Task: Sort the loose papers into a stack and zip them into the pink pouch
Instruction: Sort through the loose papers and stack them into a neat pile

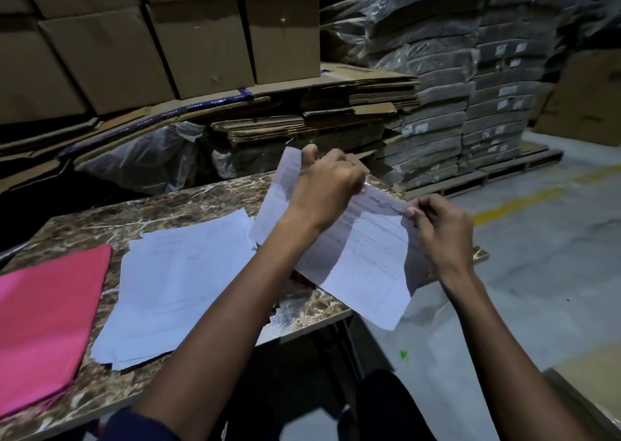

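While the left hand (324,188) grips one printed sheet (363,256) and the right hand's (440,229) fingers pinch its top edge, right of the paper stack (171,292), the pink pouch (43,323) lies left. Light, limp, tearable: hold edges.
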The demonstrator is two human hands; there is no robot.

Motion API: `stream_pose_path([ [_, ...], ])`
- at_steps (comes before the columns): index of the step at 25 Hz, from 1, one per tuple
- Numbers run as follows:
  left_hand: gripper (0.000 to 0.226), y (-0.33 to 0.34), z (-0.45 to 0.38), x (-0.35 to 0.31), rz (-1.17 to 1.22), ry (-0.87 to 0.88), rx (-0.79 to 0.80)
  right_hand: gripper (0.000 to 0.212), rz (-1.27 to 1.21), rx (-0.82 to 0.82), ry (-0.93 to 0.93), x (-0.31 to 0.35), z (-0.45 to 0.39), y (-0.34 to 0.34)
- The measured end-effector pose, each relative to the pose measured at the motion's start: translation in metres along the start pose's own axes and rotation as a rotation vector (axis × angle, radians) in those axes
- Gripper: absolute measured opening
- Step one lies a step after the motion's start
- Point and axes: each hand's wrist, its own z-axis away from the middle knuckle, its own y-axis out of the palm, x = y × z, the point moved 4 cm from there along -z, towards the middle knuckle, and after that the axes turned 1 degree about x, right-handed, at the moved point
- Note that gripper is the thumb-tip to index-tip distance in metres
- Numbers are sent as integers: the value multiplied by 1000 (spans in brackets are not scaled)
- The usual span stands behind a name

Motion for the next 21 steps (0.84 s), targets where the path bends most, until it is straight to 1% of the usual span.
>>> stream_pose_path([
  [2, 10, -11, -3, 1, -15, -39, 27, 5, 9, -15, 5, 1, 1, -3],
  [4, 8, -20, -4, 12, -62, -123, 125, 20, 23, -8, 50, -4, 6, -4],
  [6, 8, -30, 4, 33, -31, -286, 200, 42, -27, 21, 150, -10, 12, -2],
  [7, 11, -35, 13, 46, 2, -379, 200, 49, -86, 49, 213, -11, 17, 0],
  [8, 15, -40, 24, 60, 46, -464, 187, 51, -164, 82, 273, -12, 24, 4],
  [10, 17, -52, 48, 80, 155, -588, 137, 47, -271, 146, 349, -11, 43, 14],
  [13, 18, -73, 74, 100, 255, -714, 56, 42, -330, 192, 375, -4, 65, 27],
  [17, 16, -98, 86, 120, 431, -878, -70, 45, -419, 309, 412, 24, 71, 54],
  [19, 16, -100, 93, 128, 555, -996, -105, 51, -471, 384, 433, 41, 70, 69],
  [21, 19, -98, 107, 131, 647, -1126, -137, 64, -522, 448, 460, 54, 70, 83],
])
